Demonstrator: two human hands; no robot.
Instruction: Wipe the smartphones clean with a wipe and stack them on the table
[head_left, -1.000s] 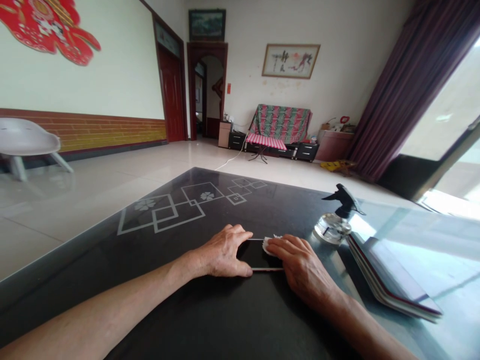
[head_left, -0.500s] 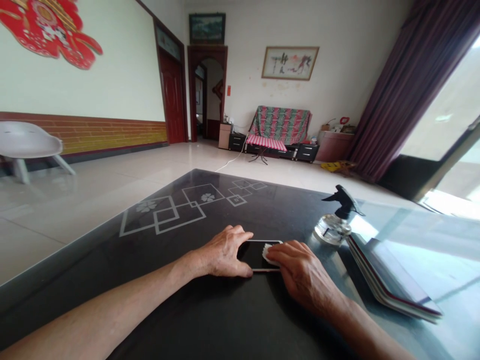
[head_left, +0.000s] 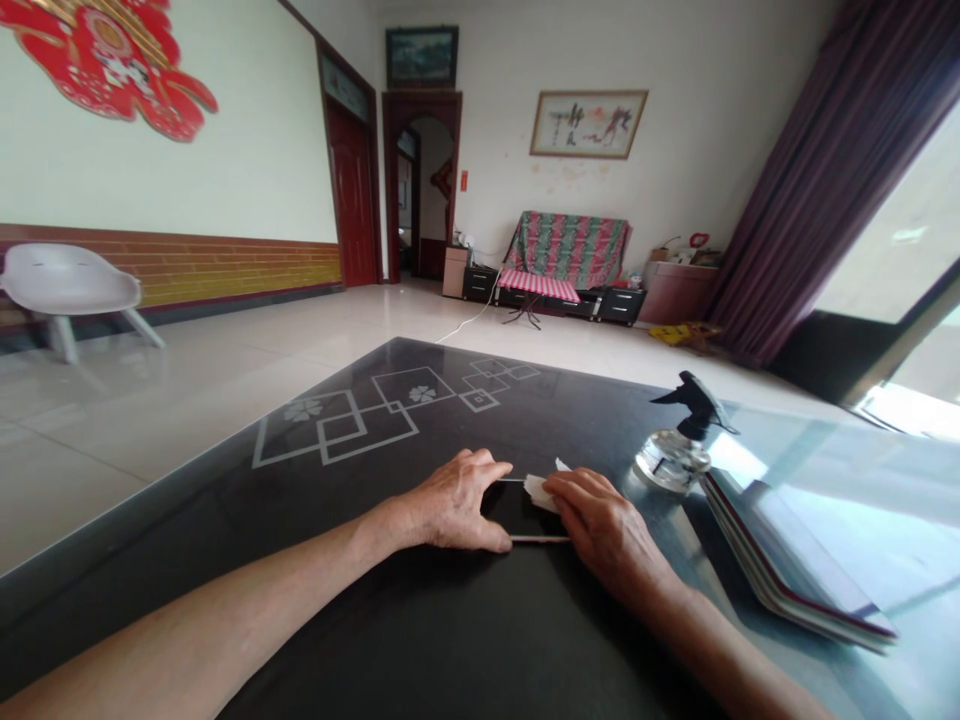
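Observation:
A smartphone with a dark screen and a pale rim lies on the black tabletop. My left hand grips its left end, thumb on the near edge and fingers on the far edge. In my right hand is a folded white tissue, pressed against the right part of the screen. The fingers are bunched over the tissue and hide the phone's right end. To the right of that hand stands a clear spray bottle with a black trigger head.
A stack of flat, thin items, perhaps notebooks or tablets, lies right of my right hand. The glossy table carries a pattern of grey squares. Beyond it are a white chair and a small striped folding table.
My right hand and the tissue have shifted slightly toward the far edge of the phone, and a tissue corner now sticks up. My left hand keeps its hold. The view has turned slightly left.

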